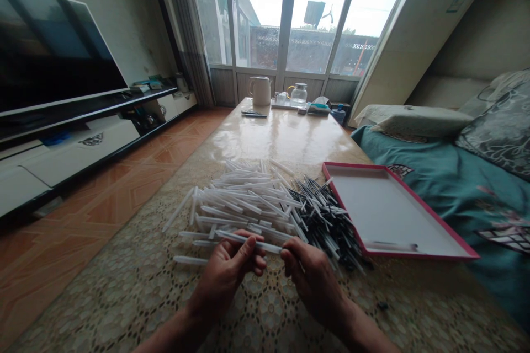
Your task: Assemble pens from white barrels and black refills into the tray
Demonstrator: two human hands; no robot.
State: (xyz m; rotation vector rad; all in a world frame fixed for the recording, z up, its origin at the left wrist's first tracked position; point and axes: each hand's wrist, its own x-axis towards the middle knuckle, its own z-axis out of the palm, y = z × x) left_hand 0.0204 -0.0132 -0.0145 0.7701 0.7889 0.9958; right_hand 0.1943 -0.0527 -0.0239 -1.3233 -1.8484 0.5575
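My left hand (236, 259) pinches a translucent white pen barrel (256, 242) between thumb and fingers, a little above the near part of the table. At the barrel's right end, my right hand (308, 270) is closed with thumb and fingertips together. Whether a thin refill is also between those fingers is hidden. Just beyond both hands lies a loose heap of white pen barrels (240, 196). Touching it on the right is a heap of dark pen refills (325, 215) with black ends. A few single barrels lie beside my left hand.
A shallow box with a red rim (422, 207) stands right of the refills, one finished-looking pen (391, 246) inside. A small black piece (382, 305) lies near my right forearm. Farther back are a kettle (260, 91), a glass pot (298, 94) and tissues (318, 106).
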